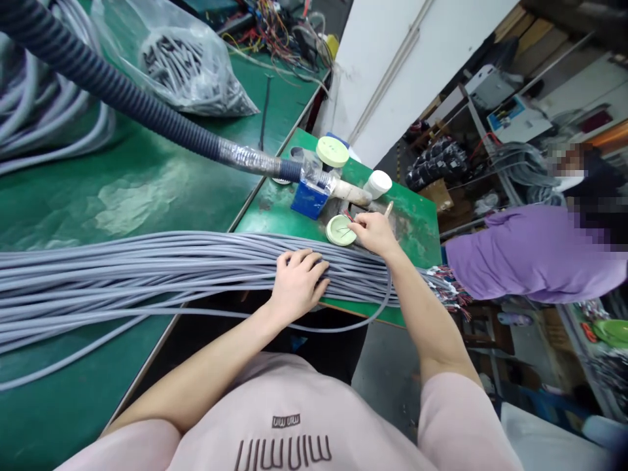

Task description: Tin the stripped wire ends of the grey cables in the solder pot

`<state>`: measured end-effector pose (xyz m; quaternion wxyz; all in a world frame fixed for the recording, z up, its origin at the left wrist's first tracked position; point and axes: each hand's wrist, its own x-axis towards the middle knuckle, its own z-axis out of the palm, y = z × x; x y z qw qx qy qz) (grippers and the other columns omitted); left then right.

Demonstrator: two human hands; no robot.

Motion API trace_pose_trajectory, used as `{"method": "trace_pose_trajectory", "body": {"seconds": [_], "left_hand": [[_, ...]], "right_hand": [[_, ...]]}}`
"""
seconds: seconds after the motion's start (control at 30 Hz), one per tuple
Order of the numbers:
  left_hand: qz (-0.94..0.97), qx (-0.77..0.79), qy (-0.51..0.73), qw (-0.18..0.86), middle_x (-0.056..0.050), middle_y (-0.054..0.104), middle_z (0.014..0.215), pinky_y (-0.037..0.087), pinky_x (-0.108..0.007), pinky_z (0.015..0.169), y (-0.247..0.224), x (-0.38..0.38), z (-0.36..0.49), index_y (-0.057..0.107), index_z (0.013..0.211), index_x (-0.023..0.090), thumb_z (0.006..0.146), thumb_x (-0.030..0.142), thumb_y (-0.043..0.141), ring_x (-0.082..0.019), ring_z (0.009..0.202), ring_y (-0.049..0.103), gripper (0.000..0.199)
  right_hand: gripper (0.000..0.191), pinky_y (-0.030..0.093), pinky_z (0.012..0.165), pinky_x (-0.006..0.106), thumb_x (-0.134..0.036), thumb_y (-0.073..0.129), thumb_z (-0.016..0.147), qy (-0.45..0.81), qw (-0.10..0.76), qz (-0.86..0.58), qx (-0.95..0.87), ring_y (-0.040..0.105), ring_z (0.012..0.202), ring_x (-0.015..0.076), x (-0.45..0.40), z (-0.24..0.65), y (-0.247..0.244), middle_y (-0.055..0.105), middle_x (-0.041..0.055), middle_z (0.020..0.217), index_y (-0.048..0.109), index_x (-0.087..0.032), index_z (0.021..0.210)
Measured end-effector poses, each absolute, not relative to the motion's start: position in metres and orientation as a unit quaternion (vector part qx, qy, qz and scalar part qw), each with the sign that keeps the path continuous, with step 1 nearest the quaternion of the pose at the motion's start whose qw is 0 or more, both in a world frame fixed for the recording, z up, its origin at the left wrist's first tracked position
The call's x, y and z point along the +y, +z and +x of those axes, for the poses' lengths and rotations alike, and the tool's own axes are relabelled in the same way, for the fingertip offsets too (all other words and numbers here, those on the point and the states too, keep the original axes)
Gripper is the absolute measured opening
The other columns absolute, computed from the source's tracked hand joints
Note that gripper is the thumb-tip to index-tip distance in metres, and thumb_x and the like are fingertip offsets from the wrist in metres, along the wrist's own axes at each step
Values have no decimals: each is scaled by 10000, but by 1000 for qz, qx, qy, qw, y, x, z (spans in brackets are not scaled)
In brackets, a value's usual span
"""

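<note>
A thick bundle of grey cables (196,268) runs across the green table. My left hand (298,280) lies on top of the bundle with its fingers spread. My right hand (373,232) pinches the end of one grey cable, which loops down and back to the left. Thin wires at that cable's end reach over a pale green round lid or shallow dish (339,230). Beyond it stand a blue box (310,199), a white jar (378,184) and a tub with a yellow-green lid (332,151). A taped hose nozzle (350,192) points toward my right hand.
A dark corrugated hose (147,114) crosses above the table from the upper left. Coiled grey cables (44,91) and a clear bag of short grey pieces (189,65) lie behind. On the right, a person in a purple top (530,252) is near shelves.
</note>
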<state>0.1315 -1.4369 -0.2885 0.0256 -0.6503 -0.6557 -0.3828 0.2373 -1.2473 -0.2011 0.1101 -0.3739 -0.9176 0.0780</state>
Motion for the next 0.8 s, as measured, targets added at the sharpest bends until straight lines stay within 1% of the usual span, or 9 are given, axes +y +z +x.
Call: {"method": "trace_pose_trajectory", "body": {"seconds": [0.1,0.2,0.43,0.53,0.6,0.67,0.8], "left_hand": [[-648,-652,-394,18,-75,689,1094,322,-438,838,-285,-1435,128,664,1044,193,881,323,556,-253,1030,566,235],[-646,-657,-388,11,-66,709,1001,318,-416,783,-283,-1434,125,677,1008,188,891,333,544,-233,938,574,229],[-642,-658,-393,20,-46,714,872,299,-405,757,-282,-1432,124,703,870,200,886,336,554,-217,853,570,202],[-640,-651,-406,31,-34,714,832,305,-422,821,-283,-1431,124,700,844,203,883,320,560,-203,834,577,187],[-639,-646,-416,39,-23,712,809,295,-440,903,-283,-1430,124,695,826,202,880,304,565,-190,825,581,173],[-638,-642,-423,45,-12,708,792,278,-448,959,-284,-1430,124,689,808,204,875,295,571,-181,818,583,164],[-640,-642,-416,66,-7,694,792,293,-439,951,-286,-1430,125,681,792,208,863,302,587,-184,818,574,151]], "right_hand": [[235,237,557,259,-260,599,799,45,58,-388,-919,442,571,121,-1242,232,-207,543,3,567,628,-148,595],[236,246,572,263,-282,576,824,20,16,-386,-922,502,623,138,-1241,229,-208,622,25,641,674,-152,653],[257,279,601,280,-299,524,859,-53,-53,-378,-923,594,731,185,-1246,224,-209,713,75,806,717,-167,752],[266,299,615,280,-296,502,869,-71,-66,-381,-920,608,767,196,-1249,223,-208,720,92,858,725,-167,799],[264,298,615,280,-289,500,869,-69,-61,-378,-921,608,770,193,-1250,225,-205,720,90,860,724,-164,806],[257,292,609,278,-292,511,864,-59,-29,-378,-923,599,755,184,-1248,232,-198,716,76,842,721,-160,798],[273,279,584,275,-322,537,849,-57,83,-431,-897,560,663,163,-1232,259,-182,684,51,722,704,-147,722]]}}
